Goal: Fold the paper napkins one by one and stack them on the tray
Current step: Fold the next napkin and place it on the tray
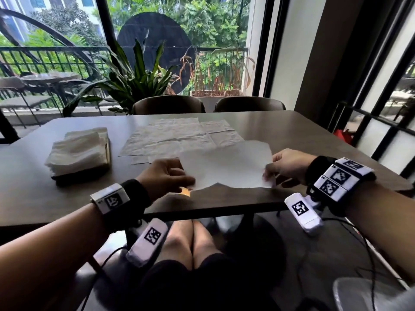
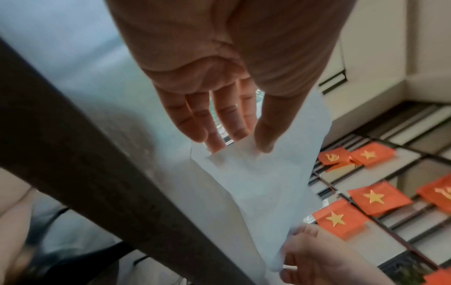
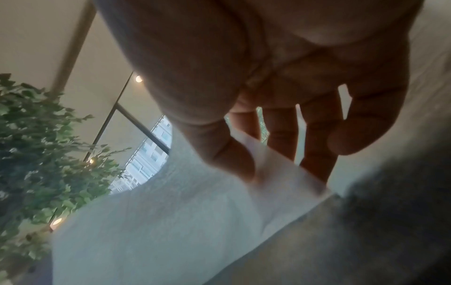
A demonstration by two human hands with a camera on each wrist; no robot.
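Note:
Both hands hold one white paper napkin (image 1: pixel 226 164) just above the near edge of the table. My left hand (image 1: pixel 190 181) pinches its left edge between thumb and fingers, as the left wrist view shows for the hand (image 2: pixel 234 146) and the napkin (image 2: pixel 263 183). My right hand (image 1: pixel 268 173) pinches the right edge; the right wrist view shows the thumb of this hand (image 3: pixel 268 173) pressed on the napkin (image 3: pixel 183 221). A stack of folded napkins (image 1: pixel 78 151) lies on the tray (image 1: pixel 108 151) at the left. Several unfolded napkins (image 1: pixel 179 135) lie spread mid-table.
The dark table (image 1: pixel 303 135) has its front edge just under my wrists. A small orange object (image 1: pixel 185 192) lies under my left hand. Two chairs (image 1: pixel 168 104) stand at the far side, with a potted plant (image 1: pixel 134 79) and a window behind.

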